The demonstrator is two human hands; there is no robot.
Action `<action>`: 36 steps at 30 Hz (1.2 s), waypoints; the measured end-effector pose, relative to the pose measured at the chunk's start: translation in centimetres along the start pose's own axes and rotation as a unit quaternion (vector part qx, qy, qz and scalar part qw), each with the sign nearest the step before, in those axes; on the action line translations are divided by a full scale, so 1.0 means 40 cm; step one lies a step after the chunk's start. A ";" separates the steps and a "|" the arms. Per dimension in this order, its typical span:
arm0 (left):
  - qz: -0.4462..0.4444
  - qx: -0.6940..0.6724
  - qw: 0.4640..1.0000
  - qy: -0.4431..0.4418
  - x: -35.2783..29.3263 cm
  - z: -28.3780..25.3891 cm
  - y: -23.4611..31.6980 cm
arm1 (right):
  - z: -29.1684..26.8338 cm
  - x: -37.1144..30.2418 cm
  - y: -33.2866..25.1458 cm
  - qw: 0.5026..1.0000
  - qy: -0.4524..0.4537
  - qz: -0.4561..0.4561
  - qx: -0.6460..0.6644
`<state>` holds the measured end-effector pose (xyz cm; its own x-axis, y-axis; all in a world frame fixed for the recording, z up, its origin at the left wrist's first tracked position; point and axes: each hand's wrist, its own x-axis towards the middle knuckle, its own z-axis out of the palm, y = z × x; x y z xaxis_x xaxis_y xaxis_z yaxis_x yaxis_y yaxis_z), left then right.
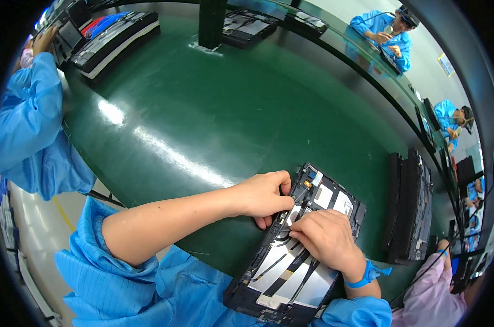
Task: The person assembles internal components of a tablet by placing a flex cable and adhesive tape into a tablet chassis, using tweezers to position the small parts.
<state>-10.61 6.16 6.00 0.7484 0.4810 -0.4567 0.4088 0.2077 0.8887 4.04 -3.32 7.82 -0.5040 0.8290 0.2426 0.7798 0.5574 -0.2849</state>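
Note:
An opened black device chassis (272, 260), with silver plates, thin cables and small boards inside, lies slantwise at the near edge of the green table. It looks like the inside of a tablet or laptop, but the exact kind does not show. At its left edge, towards the far end, my left hand (262, 197) has its fingers curled on the frame. My right hand (324, 235) rests over the middle of the chassis, fingertips pinched together close to a black cable. What lies between those fingertips is too small to make out. A blue wrist strap (367, 274) circles my right wrist.
Black chassis (413, 210) stand stacked at the table's right side. More device parts (116, 41) lie at the far left, near a co-worker's blue sleeve (31, 117). A dark post (211, 24) rises from the green table (220, 109). A pink sleeve (429, 289) shows lower right.

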 end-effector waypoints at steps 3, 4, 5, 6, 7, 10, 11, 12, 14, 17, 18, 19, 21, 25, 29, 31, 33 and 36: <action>-0.010 0.001 1.000 -0.002 -0.001 -0.003 -0.004 | 0.025 -0.003 0.009 0.999 0.035 -0.012 0.028; -0.016 0.004 1.000 -0.012 0.000 -0.001 -0.001 | 0.025 -0.006 0.011 0.999 0.033 -0.010 0.025; -0.016 0.003 1.000 -0.012 0.000 0.000 0.001 | 0.028 -0.007 0.016 0.998 0.042 -0.019 0.038; -0.012 0.005 1.000 -0.012 0.001 0.002 0.003 | 0.028 -0.009 0.018 0.997 0.052 -0.028 0.051; -0.008 0.008 1.000 -0.012 0.001 0.003 0.005 | 0.027 -0.010 0.018 0.997 0.051 -0.027 0.051; -0.007 0.011 1.000 -0.009 0.003 0.003 0.007 | 0.029 -0.010 0.022 0.996 0.052 -0.014 0.067; -0.009 0.011 1.000 -0.010 0.004 0.002 0.006 | 0.029 -0.008 0.023 0.997 0.050 -0.014 0.062; -0.009 0.007 1.000 -0.010 0.004 0.001 0.005 | 0.029 -0.008 0.023 0.997 0.047 -0.014 0.057; -0.009 0.004 1.000 -0.012 0.004 0.001 0.004 | 0.030 -0.006 0.024 0.997 0.044 -0.012 0.055; -0.011 0.004 1.000 -0.011 0.005 0.001 0.007 | 0.025 -0.005 0.022 0.999 0.031 -0.010 0.041; -0.012 0.005 1.000 -0.013 0.004 0.001 0.009 | 0.020 -0.004 0.020 0.999 0.020 -0.010 0.030; -0.013 0.005 1.000 -0.013 0.003 0.001 0.010 | 0.011 0.001 0.015 0.999 0.020 -0.010 0.031; -0.015 0.005 1.000 -0.011 0.002 0.000 0.005 | -0.008 0.018 0.003 0.999 -0.038 -0.016 -0.014; -0.001 0.006 1.000 -0.001 -0.002 0.000 0.002 | -0.045 0.067 -0.006 0.990 -0.117 -0.047 -0.063; -0.005 -0.002 1.000 0.002 0.000 0.000 0.000 | -0.061 0.104 0.017 0.979 -0.174 -0.081 -0.072; -0.012 0.011 1.000 -0.005 0.001 0.002 0.010 | -0.063 0.105 0.033 0.981 -0.177 -0.057 -0.060; -0.008 0.015 1.000 -0.005 0.001 0.000 0.009 | -0.066 0.108 0.037 0.983 -0.170 -0.056 -0.053; -0.003 0.018 1.000 -0.006 0.005 -0.003 0.007 | -0.080 0.123 0.055 0.980 -0.156 -0.031 -0.122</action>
<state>-10.42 6.42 6.16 0.7521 0.4695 -0.4625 0.4312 0.1802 0.8841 4.47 1.86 11.34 -0.6123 0.7888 -0.0539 0.7906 0.6110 -0.0397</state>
